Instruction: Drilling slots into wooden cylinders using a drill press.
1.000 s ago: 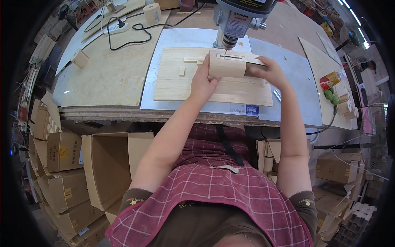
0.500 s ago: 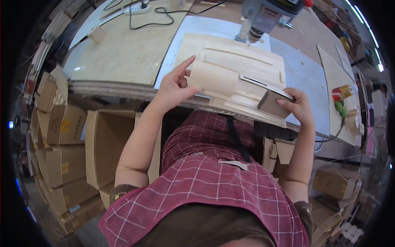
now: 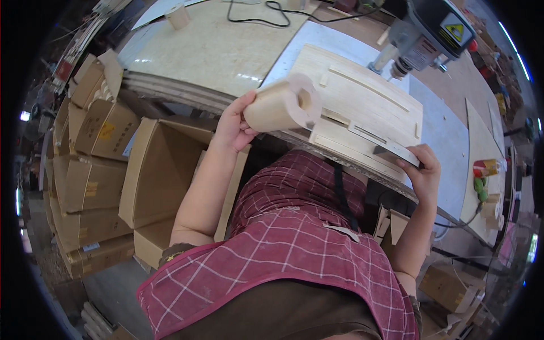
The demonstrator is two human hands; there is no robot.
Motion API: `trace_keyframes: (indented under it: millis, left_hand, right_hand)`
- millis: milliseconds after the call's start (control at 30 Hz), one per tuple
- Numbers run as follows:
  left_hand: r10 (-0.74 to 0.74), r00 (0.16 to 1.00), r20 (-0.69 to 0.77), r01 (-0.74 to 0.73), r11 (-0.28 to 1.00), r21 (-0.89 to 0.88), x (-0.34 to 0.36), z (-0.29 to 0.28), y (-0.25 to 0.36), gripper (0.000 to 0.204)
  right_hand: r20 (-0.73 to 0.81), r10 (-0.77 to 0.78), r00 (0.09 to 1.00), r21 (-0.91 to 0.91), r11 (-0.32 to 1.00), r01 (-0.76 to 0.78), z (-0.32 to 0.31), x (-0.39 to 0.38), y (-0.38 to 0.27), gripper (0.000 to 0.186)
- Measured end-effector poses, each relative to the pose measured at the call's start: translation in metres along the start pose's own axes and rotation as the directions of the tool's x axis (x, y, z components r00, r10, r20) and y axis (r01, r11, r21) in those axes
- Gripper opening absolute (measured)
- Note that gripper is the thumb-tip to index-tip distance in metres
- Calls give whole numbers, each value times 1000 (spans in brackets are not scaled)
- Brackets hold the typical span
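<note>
My left hand (image 3: 235, 122) grips a short pale wooden cylinder (image 3: 272, 109) by its far left end. The cylinder is tilted, and the ragged opening in its end face shows on the right. My right hand (image 3: 424, 170) pinches the right end of a flat slotted strip (image 3: 377, 139), which has a darker plate at its underside. That strip lies over the near part of a pale wooden board (image 3: 365, 93) with thin raised battens. The cylinder is held above the board's left near corner, apart from the strip.
A drill press (image 3: 430, 39) stands just beyond the board. Black cable (image 3: 260, 22) runs over the bench at the far left, near another wooden cylinder (image 3: 178, 17). A red and yellow can (image 3: 487, 168) sits at right. Open cardboard boxes (image 3: 164, 170) stand at lower left.
My left hand has turned the cylinder so its hollow end shows, lifting it off the strip's left end. My right hand still holds the strip. The whole view has shifted and rotated.
</note>
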State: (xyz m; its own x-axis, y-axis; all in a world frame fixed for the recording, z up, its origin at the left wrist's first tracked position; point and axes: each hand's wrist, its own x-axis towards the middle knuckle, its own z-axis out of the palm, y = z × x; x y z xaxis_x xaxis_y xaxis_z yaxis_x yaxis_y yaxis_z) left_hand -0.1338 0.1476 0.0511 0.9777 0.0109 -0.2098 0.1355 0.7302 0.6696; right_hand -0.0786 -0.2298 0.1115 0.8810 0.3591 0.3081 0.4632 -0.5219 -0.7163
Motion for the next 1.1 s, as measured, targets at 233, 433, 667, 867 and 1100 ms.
trace_keyframes:
  millis: [233, 433, 667, 867, 1100]
  left_hand:
    - [134, 991, 28, -99, 842, -530, -12, -44, -5, 69]
    - [267, 964, 3, -230, 840, -492, -49, -112, -13, 77]
    - [96, 989, -111, -129, 930, -345, -125, -135, 14, 54]
    - [239, 838, -490, -345, 929, -137, -180, -229, -3, 33]
    - [94, 514, -853, -263, 963, -52, -259, -291, -39, 38]
  right_hand:
    - [26, -58, 998, -53, 997, 59, 9, -12, 9, 26]
    - [51, -89, 995, -41, 995, 91, 8, -4, 14, 28]
    - [2, 46, 999, -97, 994, -46, -16, 9, 59, 20]
    - [120, 164, 979, -159, 977, -144, -47, 29, 106, 27]
    - [94, 245, 965, -199, 954, -223, -50, 40, 97, 27]
